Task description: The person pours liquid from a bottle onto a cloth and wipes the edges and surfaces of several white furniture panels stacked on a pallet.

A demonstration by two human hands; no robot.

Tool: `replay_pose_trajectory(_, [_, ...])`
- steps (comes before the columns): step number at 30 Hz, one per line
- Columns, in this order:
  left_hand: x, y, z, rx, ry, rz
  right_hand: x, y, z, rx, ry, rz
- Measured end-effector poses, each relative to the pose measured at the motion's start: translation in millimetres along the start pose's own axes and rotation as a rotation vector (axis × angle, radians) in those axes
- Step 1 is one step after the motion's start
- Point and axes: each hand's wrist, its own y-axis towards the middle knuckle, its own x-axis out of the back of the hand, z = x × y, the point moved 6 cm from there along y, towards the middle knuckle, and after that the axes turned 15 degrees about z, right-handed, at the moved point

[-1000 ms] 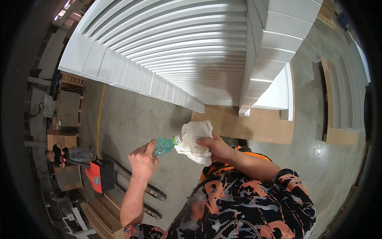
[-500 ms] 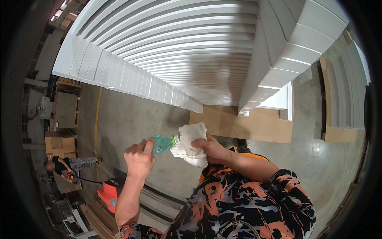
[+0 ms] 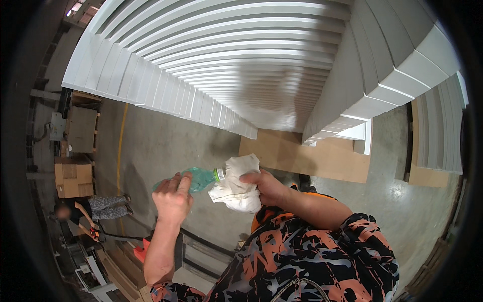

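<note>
Bottle (image 3: 201, 179), one: translucent green plastic, bearing a lime-green neck ring (image 3: 217, 174), lying on its side in mid-air over the grey floor (image 3: 166, 136), its mouth end meeting a cloth. Cloth (image 3: 235, 190), one: white, crumpled, draping in loose folds before the person's torso. Left hand (image 3: 172, 199): curling closed around the bottle's body, fingers lying across its top. Right hand (image 3: 270, 187): closing on the cloth's right side, thumb pressing on top.
</note>
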Motion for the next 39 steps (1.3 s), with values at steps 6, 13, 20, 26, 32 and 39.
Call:
replay_pose_trajectory(6, [-2.5, -0.6, -2.2, 0.000, 0.003, 0.011, -0.2, 1.5, 2.2, -0.014, -0.014, 0.001])
replay_pose_trajectory(13, [-41.1, -20.7, 1.9, 0.159, -0.144, 0.070, 6.5, 2.1, 0.4, -0.027, -0.047, -0.071])
replay_pose_trajectory(20, [-151.9, -70.0, 3.1, 0.582, -0.943, 0.018, 42.0, 11.4, -6.1, 0.005, 0.082, -0.104])
replay_pose_trajectory(26, [-225.3, -103.7, -9.3, 0.953, -1.360, 0.124, 108.7, 56.5, -5.2, 0.172, 0.219, -0.196])
replay_pose_trajectory(32, [-263.7, -156.1, 2.7, 0.942, -1.254, 0.217, 163.0, 170.9, 10.2, 0.486, 0.001, -0.245])
replay_pose_trajectory(39, [-281.8, -212.1, 23.2, 1.196, -1.403, 0.080, 128.6, 243.7, 50.5, 0.973, -1.668, -0.480])
